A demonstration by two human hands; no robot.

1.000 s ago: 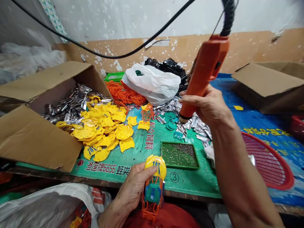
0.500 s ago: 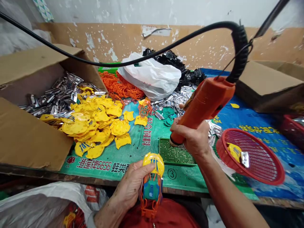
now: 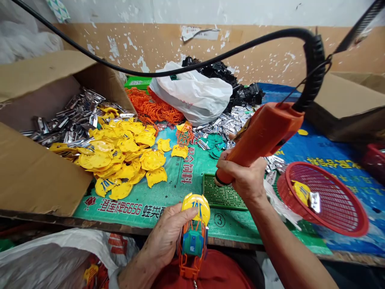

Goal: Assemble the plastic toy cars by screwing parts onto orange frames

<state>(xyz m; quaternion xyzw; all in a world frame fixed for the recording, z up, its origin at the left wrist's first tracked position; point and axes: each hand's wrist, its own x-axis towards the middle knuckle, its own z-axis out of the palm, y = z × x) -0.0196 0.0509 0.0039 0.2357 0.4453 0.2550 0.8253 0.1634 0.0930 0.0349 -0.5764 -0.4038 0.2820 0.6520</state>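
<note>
A green sheet (image 3: 173, 180) is covering the near tabletop, and a cardboard box (image 3: 39, 176) is lying at its left, with yellow pieces (image 3: 123, 158) heaping by its mouth. The right hand (image 3: 249, 176) is gripping an orange power tool (image 3: 266, 128), whose lower end is pointing down at a green perforated tray (image 3: 221, 199); contact there is staying hidden. The left hand (image 3: 170, 224) is clasping a yellow-and-orange assembly (image 3: 193, 245) near the table's front edge.

Carton (image 3: 39, 176) left, tray (image 3: 221, 197) between, basket (image 3: 339, 204) right
</note>
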